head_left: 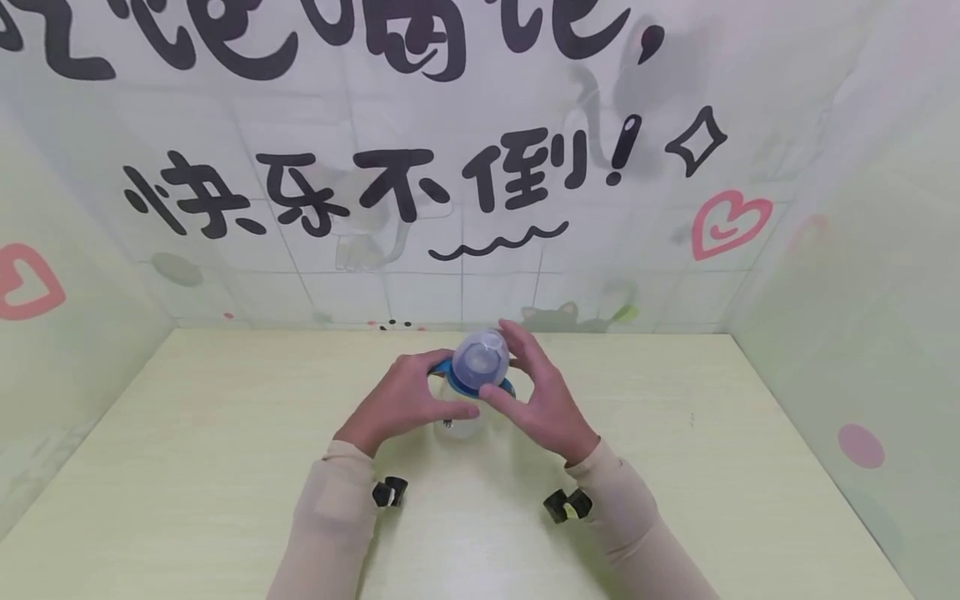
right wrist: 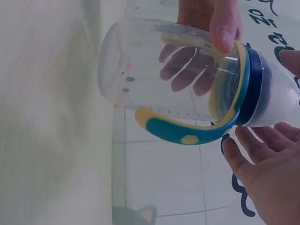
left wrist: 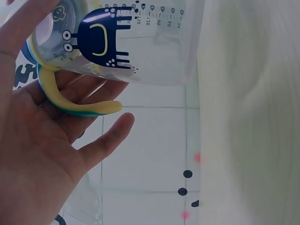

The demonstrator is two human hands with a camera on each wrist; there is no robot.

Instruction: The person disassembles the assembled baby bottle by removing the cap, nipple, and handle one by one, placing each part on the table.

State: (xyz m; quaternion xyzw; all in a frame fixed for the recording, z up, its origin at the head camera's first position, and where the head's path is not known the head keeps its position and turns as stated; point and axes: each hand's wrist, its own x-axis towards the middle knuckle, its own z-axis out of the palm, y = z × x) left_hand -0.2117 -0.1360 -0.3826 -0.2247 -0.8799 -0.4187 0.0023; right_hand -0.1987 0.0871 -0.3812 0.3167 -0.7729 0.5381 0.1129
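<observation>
A clear baby bottle point(head_left: 459, 428) with a navy monster print point(left wrist: 101, 37) stands about upright, its base at the pale table. Blue-green and yellow side handles point(right wrist: 183, 133) curve from its collar, and a translucent domed cap point(head_left: 480, 357) covers its top. My left hand point(head_left: 405, 396) holds the bottle's body, thumb in front and fingers behind, visible through the clear wall in the right wrist view. One handle hangs over that palm in the left wrist view. My right hand point(head_left: 547, 404) surrounds the cap, thumb on the near side and fingers along the right.
The pale wooden table point(head_left: 225, 500) runs back to a printed white wall point(head_left: 420, 296) with dark lettering. Side panels close it in at left and right. A small black mount point(head_left: 390, 492) sits at the left wrist, another black mount point(head_left: 567, 505) at the right.
</observation>
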